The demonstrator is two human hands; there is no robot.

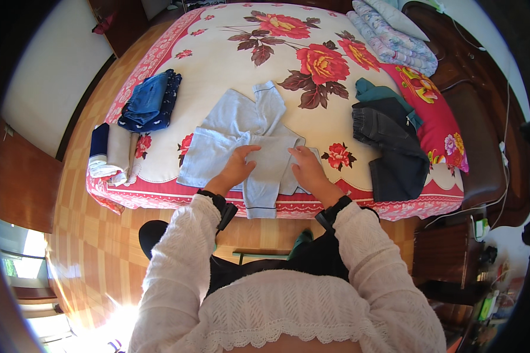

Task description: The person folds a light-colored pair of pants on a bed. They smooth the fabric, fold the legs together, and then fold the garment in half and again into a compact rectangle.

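Observation:
A light blue long-sleeved garment (229, 114) lies spread on the bed in front of me. One sleeve is folded across its body, with the dark-striped cuff (260, 211) hanging over the bed's front edge; the other sleeve (268, 99) points up and away. My left hand (236, 167) is over the middle of the garment, thumb and fingers apart, holding nothing. My right hand (308, 165) hovers at the garment's right side near its collar end, fingers parted and nothing gripped. Whether either hand touches the cloth I cannot tell.
Folded blue jeans (145, 97) lie on dark patterned cloth at left, beside rolled clothes (119, 148). Dark grey trousers (397, 145) and a teal garment (377, 95) lie at right. A red pillow (441, 119) and folded quilt (393, 39) are near the headboard (481, 163).

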